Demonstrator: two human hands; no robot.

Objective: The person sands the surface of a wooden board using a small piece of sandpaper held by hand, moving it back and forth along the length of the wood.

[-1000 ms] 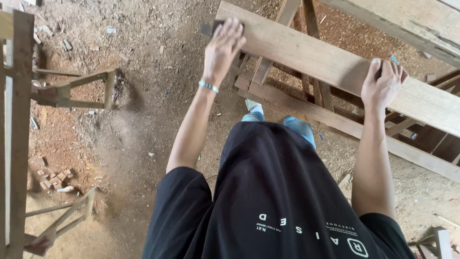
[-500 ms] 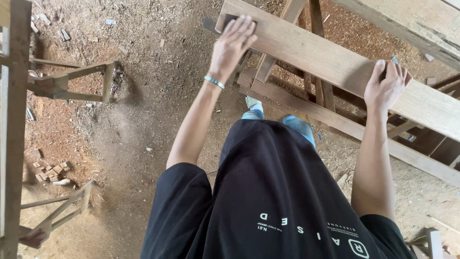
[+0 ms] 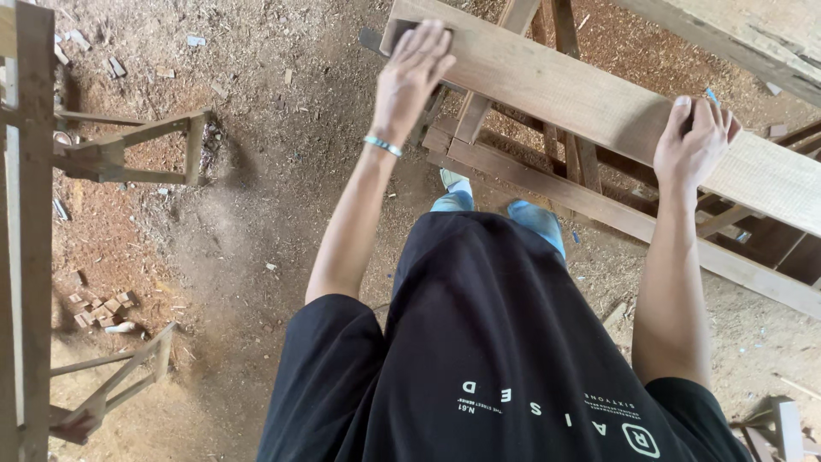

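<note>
Sawdust and wood chips cover the dirt floor [image 3: 256,214] seen from above. Across the upper right of the frame a long plank [image 3: 564,98] runs slantwise, resting on a wooden frame [image 3: 599,205] of rails and struts. The left hand [image 3: 410,77] lies flat on the plank's upper-left end, fingers spread and open, not gripping, with a dark flat object [image 3: 372,38] just beyond the fingertips. The right hand [image 3: 694,141] is closed over the plank's near edge toward the right, fingers curled on top. A pale bracelet [image 3: 382,145] circles the left wrist. Below the plank, blue shoes [image 3: 539,218] show. Wooden stands [image 3: 128,154] fill the left side, small offcuts [image 3: 98,310] lie lower left.
</note>
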